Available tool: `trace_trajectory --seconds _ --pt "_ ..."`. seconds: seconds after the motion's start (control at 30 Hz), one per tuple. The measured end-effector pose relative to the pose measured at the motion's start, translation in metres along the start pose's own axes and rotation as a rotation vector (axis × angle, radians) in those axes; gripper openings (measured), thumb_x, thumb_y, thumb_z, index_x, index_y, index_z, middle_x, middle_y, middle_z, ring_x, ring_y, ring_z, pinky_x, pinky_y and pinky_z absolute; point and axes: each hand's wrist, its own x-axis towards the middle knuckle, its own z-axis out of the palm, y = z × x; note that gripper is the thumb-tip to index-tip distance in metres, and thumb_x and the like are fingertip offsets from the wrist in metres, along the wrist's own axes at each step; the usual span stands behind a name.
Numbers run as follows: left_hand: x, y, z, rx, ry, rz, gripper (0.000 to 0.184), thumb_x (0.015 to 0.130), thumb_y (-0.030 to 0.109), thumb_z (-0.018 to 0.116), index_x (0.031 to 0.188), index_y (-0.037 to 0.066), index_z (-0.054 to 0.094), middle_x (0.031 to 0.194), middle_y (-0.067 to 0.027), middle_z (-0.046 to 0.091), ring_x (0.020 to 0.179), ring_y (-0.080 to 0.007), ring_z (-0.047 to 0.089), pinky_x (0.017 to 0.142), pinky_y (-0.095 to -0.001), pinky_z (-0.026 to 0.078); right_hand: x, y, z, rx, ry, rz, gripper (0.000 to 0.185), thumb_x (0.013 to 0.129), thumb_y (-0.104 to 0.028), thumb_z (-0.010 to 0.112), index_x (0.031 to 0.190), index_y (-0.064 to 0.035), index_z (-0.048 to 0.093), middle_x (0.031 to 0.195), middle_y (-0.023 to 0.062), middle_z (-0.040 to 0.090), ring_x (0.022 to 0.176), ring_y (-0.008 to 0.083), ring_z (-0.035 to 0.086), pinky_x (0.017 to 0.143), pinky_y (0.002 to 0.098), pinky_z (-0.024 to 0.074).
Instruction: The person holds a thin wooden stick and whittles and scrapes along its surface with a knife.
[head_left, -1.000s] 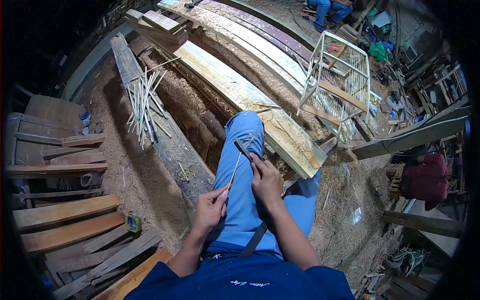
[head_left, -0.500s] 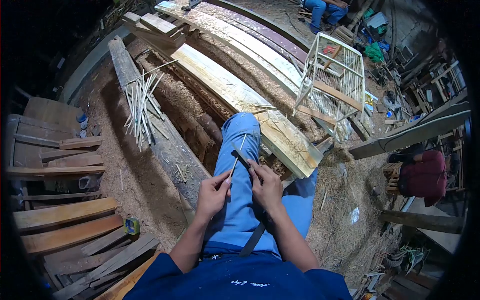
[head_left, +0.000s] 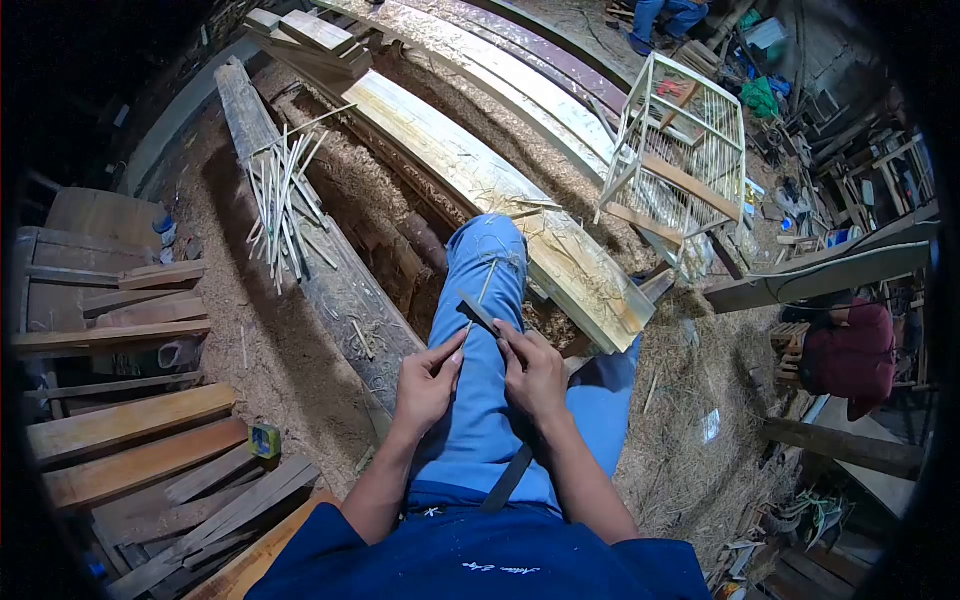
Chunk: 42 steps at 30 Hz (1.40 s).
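My left hand (head_left: 426, 390) is closed, pinching a thin bamboo stick (head_left: 487, 282) that lies along my raised thigh toward the knee. My right hand (head_left: 535, 376) grips a knife (head_left: 476, 313), its dark blade crossing the stick just beyond the left fingertips. A dark flat strip (head_left: 510, 478) shows under the right wrist and runs back to my waist; whether it belongs to the knife I cannot tell. A loose bundle of similar sticks (head_left: 278, 210) rests on a weathered plank (head_left: 335, 275) to the left.
A thick pale board (head_left: 480, 165) extends past my knee, with shavings on it. Beyond it at right stands a slatted cage (head_left: 680, 165). Wood pieces (head_left: 130, 425) and a tape measure (head_left: 264, 441) are at left. Another person's legs (head_left: 660, 20) show at the top.
The blade has shifted slightly left and now lies more crosswise over the stick. My left fingers have moved up closer to the blade. The view has shifted a little.
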Motion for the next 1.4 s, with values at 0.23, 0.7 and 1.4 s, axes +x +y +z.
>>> trace_trajectory --seconds 0.23,0.7,1.4 --pt "-0.027 -0.006 -0.011 -0.044 -0.026 -0.034 0.034 0.102 0.005 0.061 0.136 0.002 0.065 0.071 0.0072 0.055 0.06 -0.0015 0.044 0.054 -0.021 0.037 0.009 -0.002 0.006 -0.046 0.034 0.016 0.034 0.096 -0.021 0.066 0.129 -0.0274 0.071 0.085 0.0109 0.063 0.078 0.0371 0.068 0.067 0.0494 0.0515" --pt "-0.014 0.002 -0.012 0.018 -0.053 -0.009 0.035 0.105 0.012 0.058 0.136 0.0 0.064 0.067 0.0043 0.055 0.057 -0.0021 0.045 0.051 -0.0203 0.035 0.017 -0.001 0.004 -0.004 0.052 -0.112 0.032 0.096 -0.02 0.068 0.127 -0.0259 0.071 0.082 0.0108 0.062 0.072 0.0336 0.066 0.063 0.0454 0.0514" --pt "-0.051 -0.004 -0.037 -0.093 -0.11 -0.098 0.032 0.104 0.006 0.059 0.134 -0.002 0.065 0.071 0.0064 0.054 0.058 -0.0023 0.042 0.052 -0.0206 0.034 0.021 -0.002 0.012 -0.074 0.063 -0.016 0.031 0.097 -0.021 0.064 0.127 -0.0255 0.07 0.086 0.0112 0.063 0.079 0.0378 0.067 0.067 0.0494 0.052"
